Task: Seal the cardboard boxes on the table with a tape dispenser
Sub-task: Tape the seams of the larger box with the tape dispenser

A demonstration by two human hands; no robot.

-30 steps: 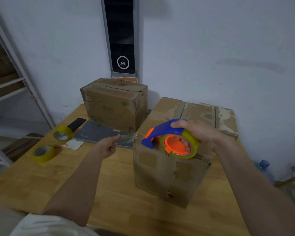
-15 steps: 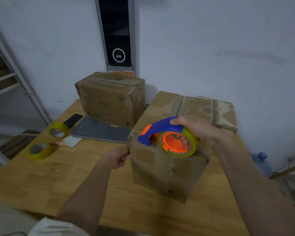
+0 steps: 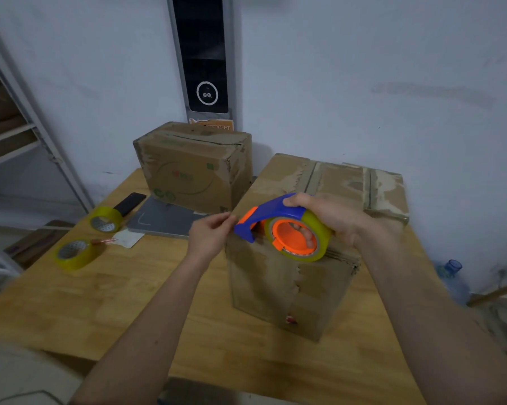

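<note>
Dispenser sits in my right hand, fingers curled over its blue handle and through the orange core, held at the near top edge of the big cardboard box. My left hand is just beside the cutter end, fingertips pinched together, on the tape's loose end I judge, though the film is too faint to see. The box's top seam runs away from me, so the pull should go straight back.
</note>
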